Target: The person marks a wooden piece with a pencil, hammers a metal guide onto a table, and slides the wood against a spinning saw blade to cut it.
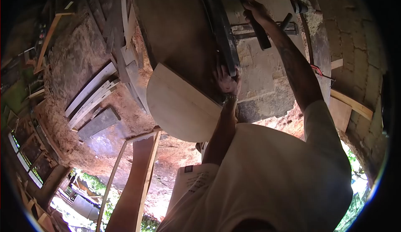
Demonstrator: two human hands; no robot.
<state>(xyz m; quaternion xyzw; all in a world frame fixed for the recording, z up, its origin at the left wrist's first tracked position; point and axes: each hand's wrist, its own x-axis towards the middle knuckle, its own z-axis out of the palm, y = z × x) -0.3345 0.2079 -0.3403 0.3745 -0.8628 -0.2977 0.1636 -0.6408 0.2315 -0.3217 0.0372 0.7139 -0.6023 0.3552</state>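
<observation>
My left hand point(227, 80) is at the near end of a long dark bar point(220, 29), its fingers wrapped around that end. The bar lies along a wide dark board point(175, 27). Farther up and to the right, my right hand point(257, 14) is closed around the dark handle point(261, 35) of a tool whose far end is blurred. Beneath that handle, a dark tool with a black grip point(286, 21) rests on the worn work surface point(261, 71). A pale board with a rounded edge point(179, 102) sits left of my left forearm.
Loose planks point(94, 94) and a grey block point(99, 123) lie on the reddish ground at the left. A narrow wooden frame point(149, 165) stands at lower left. At the right are a red clamp point(318, 70), a wood strip point(351, 103) and a block wall point(351, 35).
</observation>
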